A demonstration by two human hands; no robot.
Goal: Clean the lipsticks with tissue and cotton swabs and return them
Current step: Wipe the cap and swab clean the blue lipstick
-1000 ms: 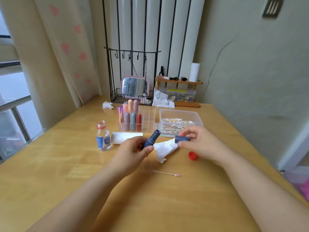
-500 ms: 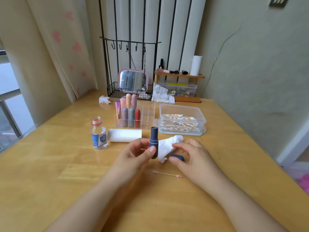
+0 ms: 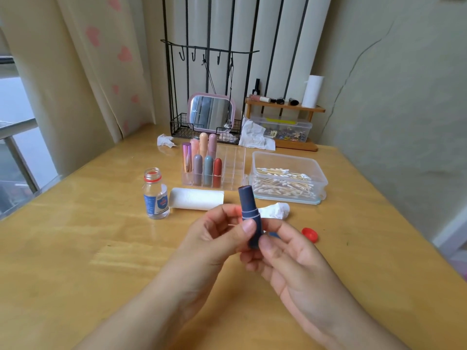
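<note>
Fingers [image 3: 249,227] of the left hand [image 3: 214,238] pinch the navy lipstick [image 3: 250,213] upright above the table [image 3: 75,261], thumb on its lower barrel. Right hand [image 3: 285,256] grips the base of the same tube between thumb and fingertips. A thin swab stick [image 3: 233,224] shows beside the left fingers; whether they hold it I cannot tell. Just behind the tube lies a crumpled tissue [image 3: 276,210], with a red cap [image 3: 309,234] to its right. Farther back stand the organizer [image 3: 235,170] with other lipsticks [image 3: 203,162], the swab box [image 3: 288,178], a paper roll [image 3: 197,198] and an uncapped bottle [image 3: 155,195]
</note>
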